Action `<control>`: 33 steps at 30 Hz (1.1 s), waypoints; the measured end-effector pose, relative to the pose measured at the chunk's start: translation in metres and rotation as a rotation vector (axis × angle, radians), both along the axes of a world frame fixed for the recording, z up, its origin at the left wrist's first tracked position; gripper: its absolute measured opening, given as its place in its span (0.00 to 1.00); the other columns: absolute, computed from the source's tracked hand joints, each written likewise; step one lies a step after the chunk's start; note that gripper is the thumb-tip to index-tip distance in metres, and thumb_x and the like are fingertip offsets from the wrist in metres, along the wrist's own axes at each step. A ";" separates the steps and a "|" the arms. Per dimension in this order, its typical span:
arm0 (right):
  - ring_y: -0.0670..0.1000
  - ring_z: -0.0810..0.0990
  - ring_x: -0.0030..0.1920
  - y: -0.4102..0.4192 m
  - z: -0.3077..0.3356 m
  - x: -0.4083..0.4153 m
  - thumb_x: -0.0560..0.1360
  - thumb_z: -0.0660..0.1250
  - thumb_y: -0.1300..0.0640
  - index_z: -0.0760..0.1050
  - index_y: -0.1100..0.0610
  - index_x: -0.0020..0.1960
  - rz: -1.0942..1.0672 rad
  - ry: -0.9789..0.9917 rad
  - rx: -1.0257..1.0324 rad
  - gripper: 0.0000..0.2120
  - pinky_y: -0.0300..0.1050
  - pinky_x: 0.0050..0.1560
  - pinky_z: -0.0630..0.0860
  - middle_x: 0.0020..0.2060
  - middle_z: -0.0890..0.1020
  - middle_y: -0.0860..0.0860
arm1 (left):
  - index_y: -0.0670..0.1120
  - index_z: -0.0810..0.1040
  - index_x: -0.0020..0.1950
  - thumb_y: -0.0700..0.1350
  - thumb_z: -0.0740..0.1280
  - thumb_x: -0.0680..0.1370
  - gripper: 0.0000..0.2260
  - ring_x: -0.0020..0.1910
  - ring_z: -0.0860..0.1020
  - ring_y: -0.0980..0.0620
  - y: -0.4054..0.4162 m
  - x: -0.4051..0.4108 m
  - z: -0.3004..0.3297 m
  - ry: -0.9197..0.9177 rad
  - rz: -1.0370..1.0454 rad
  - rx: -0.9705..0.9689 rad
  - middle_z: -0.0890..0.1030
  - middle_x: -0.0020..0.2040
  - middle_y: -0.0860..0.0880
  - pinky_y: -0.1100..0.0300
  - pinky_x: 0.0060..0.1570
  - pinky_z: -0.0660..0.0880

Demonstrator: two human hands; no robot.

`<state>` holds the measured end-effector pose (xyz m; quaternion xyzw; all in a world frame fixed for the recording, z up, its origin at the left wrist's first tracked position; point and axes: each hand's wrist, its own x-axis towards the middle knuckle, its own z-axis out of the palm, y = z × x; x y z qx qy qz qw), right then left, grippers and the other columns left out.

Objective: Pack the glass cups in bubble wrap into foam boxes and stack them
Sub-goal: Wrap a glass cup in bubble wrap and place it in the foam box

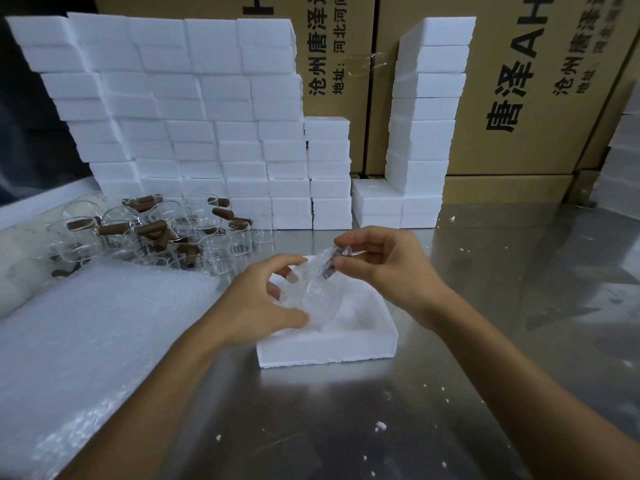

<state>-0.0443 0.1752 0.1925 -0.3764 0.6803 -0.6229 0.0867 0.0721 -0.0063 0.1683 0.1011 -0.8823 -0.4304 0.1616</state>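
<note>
I see the wall of stacked white foam boxes (180, 109) along the far edge of the shiny metal surface (485, 323), with a narrower tower of the same boxes (424, 109) toward the far right, so I judge many packs already finished, though I cannot see inside them. Along the left edge lies a broad sheet of clear bubble wrap (86, 341), and behind it, near the far left corner, a crowd of bare clear glass cups with brown stub handles (149, 230) waits, so plenty is left. Mid-surface sits one open white foam tray (329, 344), no lid on it. Just above its hollow I hold a bubble-wrapped glass cup (311, 289): my left hand (256, 306) curls round its body, and my right hand (384, 265) pinches the wrapped brown handle between thumb and fingers. It is not yet seated in the tray.
</note>
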 end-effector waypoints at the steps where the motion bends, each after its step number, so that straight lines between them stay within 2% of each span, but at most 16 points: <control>1: 0.48 0.86 0.44 0.000 -0.001 0.000 0.70 0.77 0.65 0.83 0.51 0.48 0.004 0.006 0.004 0.11 0.43 0.52 0.82 0.42 0.87 0.46 | 0.66 0.72 0.61 0.48 0.80 0.61 0.32 0.46 0.77 0.55 0.000 0.000 -0.001 -0.009 0.000 -0.034 0.76 0.54 0.60 0.65 0.40 0.77; 3: 0.48 0.87 0.44 -0.001 -0.002 0.000 0.70 0.77 0.64 0.83 0.51 0.48 0.009 0.009 0.002 0.11 0.43 0.52 0.82 0.43 0.87 0.47 | 0.67 0.71 0.60 0.48 0.79 0.63 0.31 0.47 0.76 0.58 -0.001 -0.001 -0.002 -0.026 -0.001 -0.046 0.75 0.54 0.62 0.69 0.38 0.74; 8: 0.48 0.87 0.45 -0.002 -0.003 0.000 0.70 0.77 0.64 0.83 0.51 0.48 0.011 0.002 0.004 0.11 0.43 0.52 0.82 0.44 0.87 0.47 | 0.72 0.72 0.52 0.50 0.76 0.60 0.27 0.46 0.78 0.59 -0.001 0.001 -0.003 -0.044 0.003 -0.035 0.75 0.52 0.64 0.67 0.37 0.77; 10: 0.48 0.87 0.45 -0.002 -0.004 0.000 0.70 0.77 0.63 0.83 0.50 0.47 0.007 -0.011 0.004 0.11 0.42 0.51 0.82 0.44 0.87 0.48 | 0.71 0.72 0.50 0.49 0.75 0.59 0.26 0.44 0.79 0.59 -0.003 -0.001 -0.004 -0.036 0.016 -0.011 0.76 0.51 0.62 0.63 0.37 0.80; 12: 0.48 0.86 0.44 -0.002 -0.005 -0.001 0.70 0.78 0.63 0.83 0.50 0.47 0.008 -0.024 0.021 0.11 0.37 0.46 0.80 0.44 0.87 0.47 | 0.70 0.72 0.51 0.49 0.73 0.57 0.26 0.45 0.81 0.54 -0.005 -0.002 -0.006 -0.043 0.038 -0.014 0.76 0.51 0.59 0.55 0.41 0.82; 14: 0.48 0.86 0.43 -0.002 -0.007 -0.003 0.70 0.78 0.63 0.83 0.51 0.46 0.012 -0.028 0.062 0.10 0.34 0.42 0.79 0.44 0.87 0.47 | 0.70 0.71 0.50 0.51 0.72 0.56 0.26 0.47 0.80 0.54 -0.005 -0.003 -0.007 -0.067 0.044 -0.052 0.76 0.52 0.59 0.54 0.43 0.82; 19: 0.50 0.87 0.43 0.001 -0.011 -0.010 0.70 0.78 0.62 0.83 0.53 0.47 -0.006 -0.023 0.124 0.09 0.40 0.48 0.80 0.44 0.87 0.48 | 0.67 0.70 0.58 0.54 0.71 0.55 0.32 0.51 0.76 0.62 -0.004 -0.004 -0.010 -0.078 0.044 -0.078 0.74 0.54 0.62 0.58 0.48 0.80; 23: 0.47 0.86 0.42 0.002 -0.015 -0.017 0.70 0.78 0.60 0.83 0.51 0.46 -0.013 -0.016 0.167 0.08 0.36 0.43 0.79 0.42 0.87 0.47 | 0.62 0.71 0.66 0.52 0.71 0.59 0.35 0.53 0.73 0.65 -0.004 -0.005 -0.010 -0.088 0.039 -0.087 0.72 0.55 0.64 0.64 0.47 0.75; 26: 0.46 0.86 0.43 0.005 -0.019 -0.022 0.70 0.79 0.60 0.83 0.52 0.47 -0.010 -0.062 0.185 0.08 0.38 0.44 0.78 0.43 0.87 0.49 | 0.59 0.71 0.71 0.48 0.74 0.65 0.34 0.53 0.72 0.68 -0.003 -0.005 -0.011 -0.088 0.027 -0.102 0.71 0.56 0.66 0.68 0.44 0.71; 30: 0.51 0.85 0.45 0.009 -0.028 -0.028 0.69 0.79 0.58 0.84 0.53 0.47 -0.023 -0.087 0.205 0.08 0.44 0.46 0.76 0.44 0.87 0.50 | 0.57 0.71 0.71 0.46 0.76 0.67 0.33 0.52 0.73 0.62 0.000 -0.005 -0.012 -0.081 0.054 -0.124 0.72 0.57 0.59 0.65 0.46 0.70; 33: 0.53 0.86 0.45 0.010 -0.032 -0.032 0.68 0.80 0.57 0.84 0.52 0.47 -0.017 -0.096 0.203 0.09 0.45 0.45 0.76 0.42 0.87 0.49 | 0.56 0.71 0.71 0.45 0.76 0.68 0.32 0.54 0.73 0.56 0.002 -0.006 -0.014 -0.074 0.083 -0.128 0.72 0.57 0.58 0.62 0.49 0.71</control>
